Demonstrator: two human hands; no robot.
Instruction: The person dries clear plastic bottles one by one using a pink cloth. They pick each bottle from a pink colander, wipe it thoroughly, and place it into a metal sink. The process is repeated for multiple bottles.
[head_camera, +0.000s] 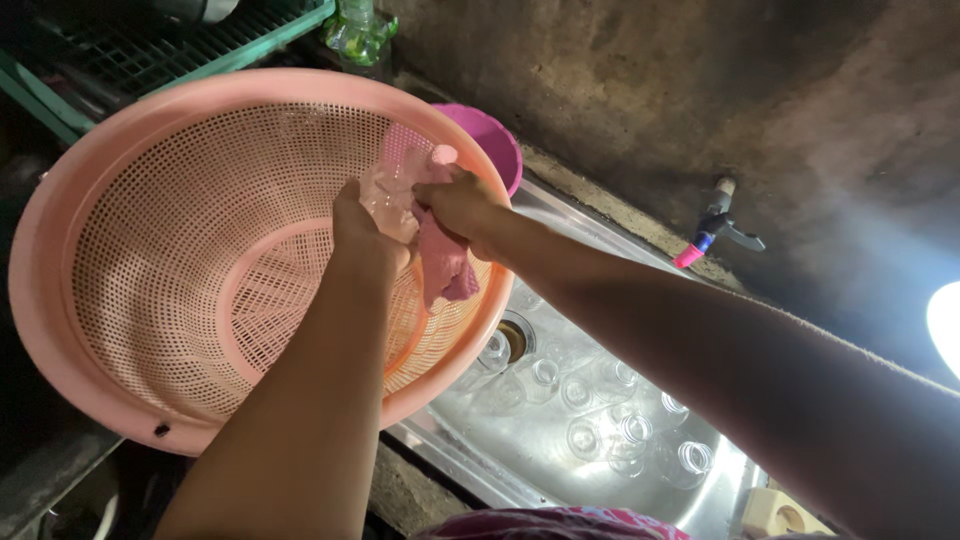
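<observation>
dim sink (470, 455); left hand (365, 235) hides most of clear glass (385, 190).

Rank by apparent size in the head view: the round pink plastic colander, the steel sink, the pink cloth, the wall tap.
1. Pink plastic colander, though nearest the camera
2. Steel sink
3. Pink cloth
4. Wall tap

This is a simple washing-up corner of a kitchen. A steel sink (700, 490) holds several clear glasses (600, 420) under water, and a small tap (715, 225) comes out of a rough, dark concrete wall (640, 80). A big pink strainer basket (120, 280), a purple bowl (492, 140) and a green crate (200, 45) stand beside the sink.
</observation>
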